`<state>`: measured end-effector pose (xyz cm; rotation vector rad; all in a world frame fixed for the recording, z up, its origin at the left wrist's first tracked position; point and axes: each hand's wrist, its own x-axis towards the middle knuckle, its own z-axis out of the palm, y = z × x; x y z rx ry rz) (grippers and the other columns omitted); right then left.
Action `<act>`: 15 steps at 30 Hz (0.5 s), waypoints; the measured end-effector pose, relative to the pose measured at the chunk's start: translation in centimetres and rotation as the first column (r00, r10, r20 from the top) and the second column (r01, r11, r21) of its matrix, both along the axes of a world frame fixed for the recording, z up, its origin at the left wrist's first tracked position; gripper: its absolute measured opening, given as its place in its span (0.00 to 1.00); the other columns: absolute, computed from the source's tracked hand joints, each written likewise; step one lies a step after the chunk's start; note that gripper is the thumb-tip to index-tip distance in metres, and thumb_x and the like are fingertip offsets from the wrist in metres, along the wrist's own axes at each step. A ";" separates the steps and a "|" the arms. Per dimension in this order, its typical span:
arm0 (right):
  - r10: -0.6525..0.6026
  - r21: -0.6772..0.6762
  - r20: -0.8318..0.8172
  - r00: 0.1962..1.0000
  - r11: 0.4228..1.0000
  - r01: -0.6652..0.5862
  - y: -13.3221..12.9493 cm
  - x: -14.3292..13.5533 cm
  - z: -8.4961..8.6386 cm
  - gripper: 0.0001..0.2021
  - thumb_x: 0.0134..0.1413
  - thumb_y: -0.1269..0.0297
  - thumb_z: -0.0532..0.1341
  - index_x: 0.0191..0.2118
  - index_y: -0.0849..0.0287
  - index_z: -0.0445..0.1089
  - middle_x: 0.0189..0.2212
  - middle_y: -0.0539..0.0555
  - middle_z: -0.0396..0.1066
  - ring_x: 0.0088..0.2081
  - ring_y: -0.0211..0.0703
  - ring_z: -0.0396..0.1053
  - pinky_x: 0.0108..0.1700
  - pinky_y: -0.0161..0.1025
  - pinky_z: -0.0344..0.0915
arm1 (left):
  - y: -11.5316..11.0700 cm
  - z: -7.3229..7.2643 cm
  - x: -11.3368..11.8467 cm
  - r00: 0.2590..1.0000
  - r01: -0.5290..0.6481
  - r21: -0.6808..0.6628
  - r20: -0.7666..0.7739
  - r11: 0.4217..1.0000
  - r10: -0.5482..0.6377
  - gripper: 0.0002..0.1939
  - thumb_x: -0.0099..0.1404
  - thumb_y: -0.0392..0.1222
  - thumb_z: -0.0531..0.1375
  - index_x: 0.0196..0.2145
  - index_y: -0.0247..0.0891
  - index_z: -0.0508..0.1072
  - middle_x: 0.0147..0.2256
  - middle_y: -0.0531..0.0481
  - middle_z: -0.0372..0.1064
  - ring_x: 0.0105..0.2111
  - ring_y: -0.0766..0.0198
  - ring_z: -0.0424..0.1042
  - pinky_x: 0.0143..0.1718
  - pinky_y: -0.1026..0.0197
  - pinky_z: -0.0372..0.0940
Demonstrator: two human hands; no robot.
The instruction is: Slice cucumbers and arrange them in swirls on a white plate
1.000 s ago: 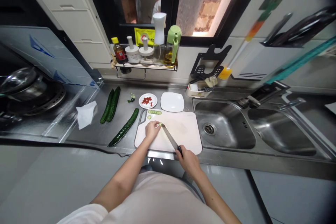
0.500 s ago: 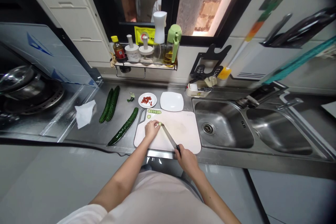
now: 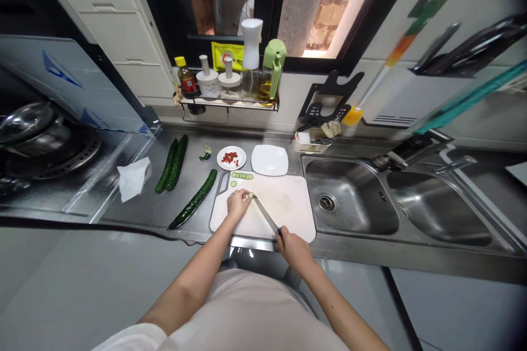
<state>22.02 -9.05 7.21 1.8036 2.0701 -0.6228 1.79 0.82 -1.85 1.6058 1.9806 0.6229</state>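
My right hand [image 3: 295,248] is closed round the black handle of a kitchen knife [image 3: 267,215], its blade slanting up and left over the white cutting board [image 3: 288,214]. The blade's tip end meets a small pale green piece of cucumber [image 3: 251,195], which the fingertips of my left hand [image 3: 239,204] pinch on the board. Most of that piece is hidden by the fingers. Several thin cucumber slices [image 3: 242,176] lie in a row along the board's far edge, with a single slice just below them. Left of the board rests a whole cucumber [image 3: 193,200].
Two more cucumbers [image 3: 172,164] and a paper towel [image 3: 133,179] lie to the left. Behind the board stand a small plate of red pieces [image 3: 221,164] and a white square plate [image 3: 269,160]. The double sink [image 3: 349,197] is at right, a pot [image 3: 37,131] at far left.
Almost nothing differs. Both hands, the knife and the cucumber piece keep their places on the board; the view has shifted very slightly.
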 end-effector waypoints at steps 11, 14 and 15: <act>0.010 -0.047 -0.007 1.000 0.999 -0.010 1.0 -0.3 1.1 0.14 0.66 0.61 0.45 0.48 0.61 0.62 0.40 0.62 0.75 0.44 0.51 0.73 0.39 0.40 0.59 | 0.1 0.0 0.0 1.000 -0.003 -0.026 -0.010 1.000 0.003 0.10 0.60 0.43 0.61 0.40 0.42 0.77 0.33 0.51 0.72 0.36 0.62 0.69 0.40 0.62 0.59; 0.005 -0.059 -0.003 1.000 0.998 -0.006 1.2 -0.5 1.0 0.13 0.66 0.62 0.46 0.48 0.61 0.62 0.40 0.62 0.75 0.44 0.51 0.73 0.39 0.40 0.60 | 0.2 0.0 0.0 1.000 -0.004 -0.030 -0.004 1.000 0.004 0.10 0.60 0.43 0.61 0.40 0.42 0.77 0.33 0.51 0.73 0.37 0.62 0.70 0.40 0.62 0.60; 0.004 -0.061 -0.004 1.000 0.998 -0.005 1.2 -0.5 1.0 0.13 0.66 0.62 0.46 0.49 0.61 0.62 0.40 0.62 0.75 0.44 0.51 0.73 0.39 0.40 0.60 | 0.2 0.0 0.0 1.000 -0.003 -0.030 -0.002 1.000 0.003 0.10 0.60 0.43 0.61 0.40 0.42 0.77 0.34 0.51 0.73 0.37 0.62 0.70 0.41 0.62 0.60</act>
